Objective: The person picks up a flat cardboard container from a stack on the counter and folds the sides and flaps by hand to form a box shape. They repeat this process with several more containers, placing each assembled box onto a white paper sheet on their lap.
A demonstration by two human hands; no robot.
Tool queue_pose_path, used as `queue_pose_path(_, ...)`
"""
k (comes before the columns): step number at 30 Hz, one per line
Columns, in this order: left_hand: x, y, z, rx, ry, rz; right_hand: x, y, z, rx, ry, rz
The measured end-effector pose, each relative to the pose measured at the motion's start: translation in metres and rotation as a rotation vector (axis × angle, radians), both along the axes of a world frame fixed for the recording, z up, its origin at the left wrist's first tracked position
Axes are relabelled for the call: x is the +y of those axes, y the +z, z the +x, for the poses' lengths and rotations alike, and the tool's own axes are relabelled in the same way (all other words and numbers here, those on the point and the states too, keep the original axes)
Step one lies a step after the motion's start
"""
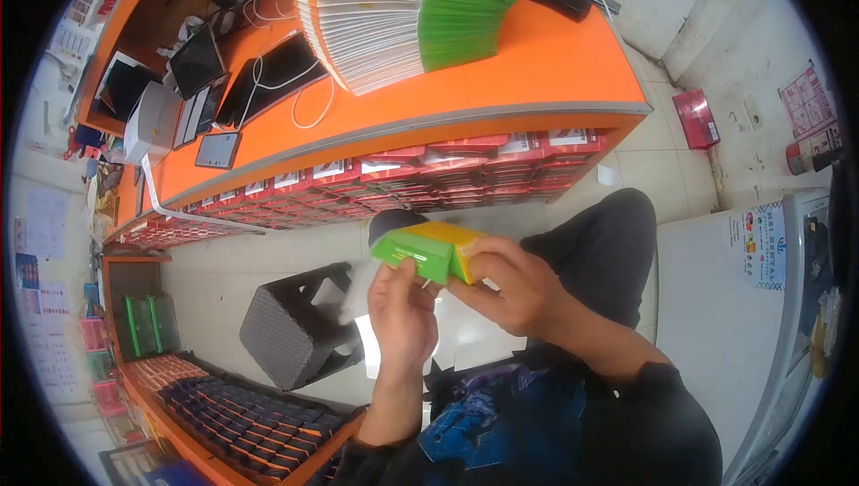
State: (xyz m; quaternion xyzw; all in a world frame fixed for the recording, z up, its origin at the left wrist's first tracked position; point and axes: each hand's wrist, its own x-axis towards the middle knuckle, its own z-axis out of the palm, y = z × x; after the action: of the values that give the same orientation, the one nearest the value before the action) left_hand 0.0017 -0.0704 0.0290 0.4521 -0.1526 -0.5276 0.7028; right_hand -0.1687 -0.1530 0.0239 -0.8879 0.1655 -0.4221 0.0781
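A small green and yellow carton [428, 251] is held up in front of me with both hands. My right hand [514, 285] grips its yellow right end. My left hand [403, 311] is under the green left end, fingers curled against its lower edge. On the orange counter [537, 65] above lie a stack of matching green cartons [465, 7] and a fanned stack of flat white cartons [358, 25].
Rows of red boxes [429, 177] fill the shelf under the counter. Tablets, cables and a white box [152, 119] sit on its left part. A dark wicker stool [295, 325] stands on the tiled floor. Dark items fill a low tray [233, 414]; a white cabinet [725, 307] is at right.
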Motion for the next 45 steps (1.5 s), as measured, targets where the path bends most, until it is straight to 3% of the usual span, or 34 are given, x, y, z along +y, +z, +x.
queue_pose_path(5, 0.009, -0.013, -0.009, 0.007, 0.010, -0.084, 0.001, 0.005, -0.001, -0.053, 0.008, 0.078)
queue_pose_path(7, 0.012, -0.019, -0.007, -0.059, 0.028, -0.099, 0.002, -0.001, 0.001, -0.133, 0.057, 0.329)
queue_pose_path(9, 0.018, -0.020, -0.005, -0.383, 0.056, 0.021, -0.002, 0.005, 0.000, -0.146, 0.038, 0.297)
queue_pose_path(13, 0.018, -0.009, -0.015, -0.537, 0.075, -0.012, -0.010, 0.008, -0.004, -0.107, 0.022, 0.179)
queue_pose_path(17, 0.016, -0.012, -0.016, -0.511, 0.026, -0.057, -0.009, 0.010, -0.003, -0.191, 0.011, 0.306)
queue_pose_path(19, 0.011, -0.013, -0.019, -0.487, 0.020, -0.053, -0.003, 0.007, 0.002, -0.283, -0.048, 0.554)
queue_pose_path(25, 0.003, -0.021, -0.029, -0.314, 0.074, -0.106, 0.006, -0.002, 0.011, -0.400, -0.071, 0.714)
queue_pose_path(32, 0.003, -0.030, -0.026, -0.230, 0.065, -0.118, 0.011, -0.002, 0.013, -0.403, -0.069, 0.723)
queue_pose_path(40, 0.004, -0.047, -0.022, -0.106, 0.025, -0.236, 0.022, -0.001, 0.016, -0.461, -0.023, 0.978)
queue_pose_path(41, 0.003, -0.045, -0.023, -0.089, 0.036, -0.274, 0.019, 0.001, 0.016, -0.461, -0.023, 0.978)
queue_pose_path(43, 0.003, -0.035, -0.023, -0.072, 0.047, -0.310, 0.014, 0.004, 0.015, -0.412, -0.025, 0.676)
queue_pose_path(45, 0.001, -0.024, -0.022, -0.035, 0.072, -0.294, 0.014, 0.001, 0.016, -0.404, -0.011, 0.660)
